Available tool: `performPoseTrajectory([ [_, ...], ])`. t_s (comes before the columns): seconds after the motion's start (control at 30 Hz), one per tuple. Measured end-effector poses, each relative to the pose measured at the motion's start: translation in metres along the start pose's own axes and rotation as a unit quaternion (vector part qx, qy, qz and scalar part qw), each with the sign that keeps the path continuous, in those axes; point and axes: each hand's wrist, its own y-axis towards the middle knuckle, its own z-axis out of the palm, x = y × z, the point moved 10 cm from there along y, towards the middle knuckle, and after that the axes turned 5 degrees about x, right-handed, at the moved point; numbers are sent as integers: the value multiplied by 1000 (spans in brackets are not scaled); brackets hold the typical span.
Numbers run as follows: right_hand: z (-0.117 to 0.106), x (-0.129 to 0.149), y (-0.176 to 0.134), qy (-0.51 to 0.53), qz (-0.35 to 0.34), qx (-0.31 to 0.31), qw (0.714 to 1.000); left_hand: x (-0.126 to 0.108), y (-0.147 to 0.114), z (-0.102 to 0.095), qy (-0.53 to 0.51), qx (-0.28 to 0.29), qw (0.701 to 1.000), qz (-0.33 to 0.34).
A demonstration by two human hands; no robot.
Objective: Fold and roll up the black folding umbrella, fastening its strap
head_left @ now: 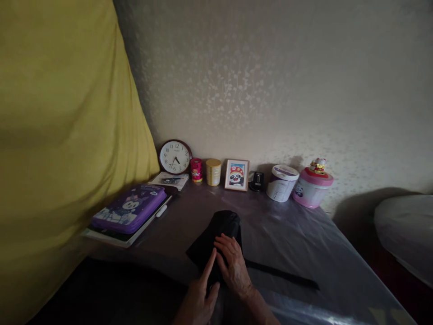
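A folded bundle of black cloth (216, 230) lies on the table in front of me; what kind of item it is I cannot tell. Across its top rests my right hand (232, 264), fingers laid flat and close together. My left hand (202, 298) touches the near side of the cloth, its index finger stretched forward almost to the right thumb and its own thumb apart; its other fingers are hidden. From the bundle's right side a black strap (284, 273) runs out over the tabletop. More black material (111, 293) spreads over the near left.
A purple case (130, 210) lies on books at left, a white marker (161, 211) beside it. Along the wall stand a clock (175, 156), pink tin (196, 170), yellow-lidded tin (213, 172), picture frame (237, 175), small black object (257, 181), white tub (282, 184) and pink tub (311, 189) bearing a figurine.
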Motion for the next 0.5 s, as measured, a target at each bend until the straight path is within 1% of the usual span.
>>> performPoseTrajectory([
  [0.17, 1, -7, 0, 22, 4, 17, 1000, 0, 5, 0, 47, 2, 997, 61],
  [0.27, 0, -9, 0, 32, -13, 19, 999, 0, 6, 0, 57, 8, 995, 76],
  [0.33, -2, -14, 2, 28, -28, 7, 999, -1, 6, 0, 53, 11, 996, 77],
  [0.43, -8, -38, 15, 5, -35, -23, 999, -3, 4, 0, 32, 18, 997, 62],
  [0.5, -10, -61, 30, -13, -25, -25, 999, -4, 4, 0, 21, 25, 998, 53],
])
